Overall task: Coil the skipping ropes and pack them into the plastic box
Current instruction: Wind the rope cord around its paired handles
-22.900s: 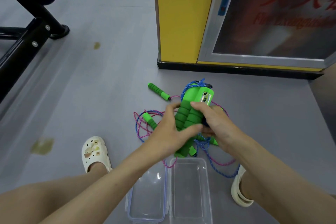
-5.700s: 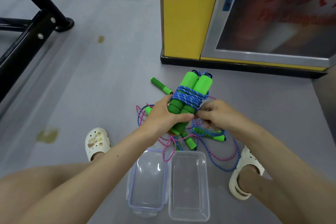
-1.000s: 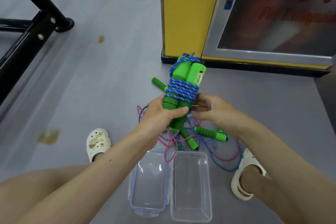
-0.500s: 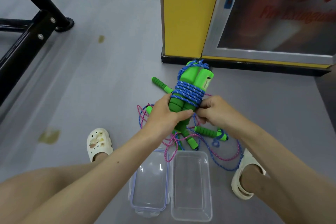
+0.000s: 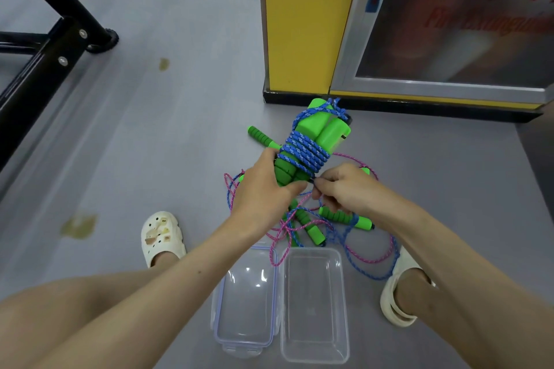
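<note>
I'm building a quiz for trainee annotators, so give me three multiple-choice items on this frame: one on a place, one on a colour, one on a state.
1. Where is the clear plastic box? A. on the floor B. on the yellow cabinet C. on the black frame
2. What colour is the rope wound round the held green handles? A. pink B. blue C. yellow
3. What state is the box in? A. shut B. open and full C. open with no rope inside
Answers: 1 A: it lies on the grey floor between the sandals. 2 B: blue turns wrap the handles that the left hand grips. 3 C: its lid lies beside it and its bottom shows bare.
</note>
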{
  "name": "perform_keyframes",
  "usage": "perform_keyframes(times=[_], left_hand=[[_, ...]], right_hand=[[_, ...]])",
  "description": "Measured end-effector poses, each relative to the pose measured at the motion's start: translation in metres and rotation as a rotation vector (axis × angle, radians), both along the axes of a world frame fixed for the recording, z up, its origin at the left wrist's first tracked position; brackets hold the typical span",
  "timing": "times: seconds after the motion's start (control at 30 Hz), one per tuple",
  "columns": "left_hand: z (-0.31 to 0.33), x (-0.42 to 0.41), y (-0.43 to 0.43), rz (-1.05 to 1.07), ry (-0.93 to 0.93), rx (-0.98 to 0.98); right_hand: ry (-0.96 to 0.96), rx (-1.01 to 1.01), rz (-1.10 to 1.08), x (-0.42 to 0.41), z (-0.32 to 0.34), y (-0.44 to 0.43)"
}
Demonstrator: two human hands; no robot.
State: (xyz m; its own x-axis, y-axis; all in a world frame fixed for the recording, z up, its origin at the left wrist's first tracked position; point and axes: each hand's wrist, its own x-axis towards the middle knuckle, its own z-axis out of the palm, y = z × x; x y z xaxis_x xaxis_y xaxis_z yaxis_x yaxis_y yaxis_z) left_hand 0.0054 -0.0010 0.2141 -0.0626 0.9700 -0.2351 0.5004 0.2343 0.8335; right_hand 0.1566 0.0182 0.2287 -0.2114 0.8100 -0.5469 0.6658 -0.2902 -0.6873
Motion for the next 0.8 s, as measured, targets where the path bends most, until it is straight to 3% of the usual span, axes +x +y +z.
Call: perform_keyframes(times=[0.2,0.37,0.53,0.63,0.8], left_hand=[[0.002,0.008,-0.007,-0.041,0.396,0.068],[0.002,0.020,-0.015,-0.113,0.515,0.207],[0.001,0.019,-0.013,-0.093,0.403,0.222],[-0.006,0.020,-0.015,-0.108,0.213,0.200],[-0.027,0.023,-0.016,-0.181,0.077,0.125]], right_hand=[[0.014,0.006,0.023,-0.002,0.001,-0.004],[-0.033,0.024,0.060,-0.005,-0.002,-0.005],[0.091,0.002,-0.027,-0.004,-0.003,-0.004],[0.152,0.004,-0.036,-0.004,0.001,-0.002],[0.157,-0.010,-0.044,-0.004,0.004,-0.004]])
